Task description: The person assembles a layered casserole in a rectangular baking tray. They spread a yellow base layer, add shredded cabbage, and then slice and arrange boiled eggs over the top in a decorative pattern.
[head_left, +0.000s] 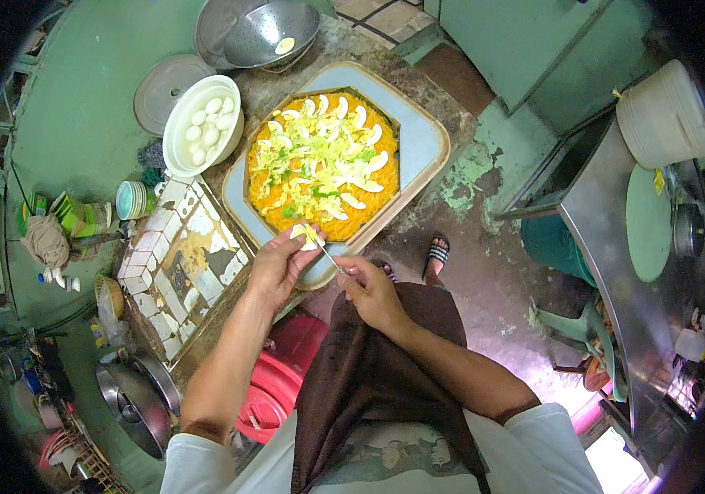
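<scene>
Between the fingers of my left hand [277, 265] is a piece of boiled egg [306, 237], its white and yolk showing. My right hand [375, 295] is closed round a slim knife [327, 254], whose blade meets the egg. Both hands are at the near edge of a wide orange noodle dish [268, 196], topped with egg slices [366, 167] and chopped greens. This dish rests on a pale blue tray [423, 146] with a tan rim. To its left, a white tub [171, 152] holds several whole peeled eggs [210, 132].
A metal colander [258, 41] with an egg half [285, 45] stands at the back. Broken white tiles [204, 263] cover the counter's left part. A red bin [274, 395] is below my left forearm. At the right is a metal table [608, 214] with a white bucket [665, 115].
</scene>
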### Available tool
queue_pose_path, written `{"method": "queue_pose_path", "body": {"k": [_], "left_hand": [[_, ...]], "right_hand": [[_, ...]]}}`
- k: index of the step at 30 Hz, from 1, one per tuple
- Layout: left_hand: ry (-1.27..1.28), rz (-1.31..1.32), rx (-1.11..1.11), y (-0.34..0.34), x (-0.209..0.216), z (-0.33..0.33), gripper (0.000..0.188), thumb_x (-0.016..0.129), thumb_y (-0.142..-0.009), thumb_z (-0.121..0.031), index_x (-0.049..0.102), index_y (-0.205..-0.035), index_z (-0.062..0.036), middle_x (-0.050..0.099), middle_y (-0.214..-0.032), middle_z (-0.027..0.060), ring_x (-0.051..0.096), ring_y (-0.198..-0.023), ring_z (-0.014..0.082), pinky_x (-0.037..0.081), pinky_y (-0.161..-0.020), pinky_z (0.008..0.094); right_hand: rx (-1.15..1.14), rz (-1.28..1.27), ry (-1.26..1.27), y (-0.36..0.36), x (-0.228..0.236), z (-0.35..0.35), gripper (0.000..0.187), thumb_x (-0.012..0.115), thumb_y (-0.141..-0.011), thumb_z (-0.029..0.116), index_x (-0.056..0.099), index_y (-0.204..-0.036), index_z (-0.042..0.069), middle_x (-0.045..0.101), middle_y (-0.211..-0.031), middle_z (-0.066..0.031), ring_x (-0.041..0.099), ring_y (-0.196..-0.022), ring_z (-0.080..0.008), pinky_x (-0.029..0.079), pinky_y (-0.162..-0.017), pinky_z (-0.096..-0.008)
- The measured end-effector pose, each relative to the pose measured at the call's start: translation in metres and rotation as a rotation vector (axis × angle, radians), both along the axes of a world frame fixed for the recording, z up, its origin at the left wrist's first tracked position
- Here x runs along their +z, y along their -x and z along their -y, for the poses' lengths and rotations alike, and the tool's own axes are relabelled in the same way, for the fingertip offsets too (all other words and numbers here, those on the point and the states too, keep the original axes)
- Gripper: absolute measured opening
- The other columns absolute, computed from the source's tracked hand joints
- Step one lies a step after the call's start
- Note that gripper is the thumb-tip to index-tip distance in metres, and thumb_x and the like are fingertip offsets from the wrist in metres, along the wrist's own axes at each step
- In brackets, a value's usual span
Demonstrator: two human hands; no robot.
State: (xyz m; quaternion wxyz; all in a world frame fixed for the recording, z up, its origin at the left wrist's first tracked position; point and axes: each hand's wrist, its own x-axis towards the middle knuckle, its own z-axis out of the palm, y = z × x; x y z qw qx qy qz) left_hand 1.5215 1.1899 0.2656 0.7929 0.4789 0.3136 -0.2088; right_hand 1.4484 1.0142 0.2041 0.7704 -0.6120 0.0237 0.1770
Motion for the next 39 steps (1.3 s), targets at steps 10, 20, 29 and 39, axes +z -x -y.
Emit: {"method": "queue_pose_path", "body": {"k": [10, 20, 29, 39], "left_hand": [[-0.265, 0.081, -0.114, -0.021, -0.009, -0.007, 0.032, 0.051, -0.099, -0.001, 0.053, -0.130, 0.0060, 0.065, -0.117, 0.0177, 0.069, -0.099, 0.0229, 0.060, -0.085, 0.0292], [-0.211, 0.002, -0.208, -0.035, 0.007, -0.041, 0.034, 0.054, -0.096, -0.002, 0.052, -0.128, 0.0090, 0.065, -0.116, 0.0189, 0.068, -0.103, 0.0298, 0.061, -0.086, 0.0316], [-0.344, 0.057, -0.205, -0.038, 0.003, -0.040, 0.033, 0.053, -0.096, -0.001, 0.052, -0.128, 0.0098, 0.064, -0.114, 0.0172, 0.069, -0.094, 0.0208, 0.061, -0.079, 0.0248], [-0.376, -0.027, -0.282, -0.057, 0.009, -0.075, 0.034, 0.052, -0.096, -0.001, 0.053, -0.128, 0.0091, 0.067, -0.112, 0.0172, 0.070, -0.098, 0.0246, 0.060, -0.085, 0.0302]], "right_hand": [[-0.129, -0.322, -0.335, -0.009, 0.035, -0.023, 0.030, 0.052, -0.100, 0.011, 0.055, -0.128, 0.003, 0.066, -0.102, -0.0083, 0.057, -0.064, -0.0080, 0.043, -0.048, -0.0216], [-0.165, -0.222, -0.240, -0.003, 0.005, -0.073, 0.035, 0.058, -0.100, 0.013, 0.053, -0.133, 0.004, 0.061, -0.098, -0.0029, 0.053, -0.069, -0.0069, 0.043, -0.056, -0.0205], [-0.231, -0.502, -0.490, -0.007, 0.042, -0.078, 0.034, 0.059, -0.100, 0.014, 0.052, -0.132, 0.005, 0.060, -0.097, -0.0042, 0.052, -0.067, -0.0072, 0.043, -0.053, -0.0218], [-0.270, -0.400, -0.423, -0.014, 0.021, -0.128, 0.034, 0.058, -0.100, 0.013, 0.053, -0.133, 0.008, 0.055, -0.097, -0.0015, 0.050, -0.069, -0.0070, 0.043, -0.056, -0.0205]]}}
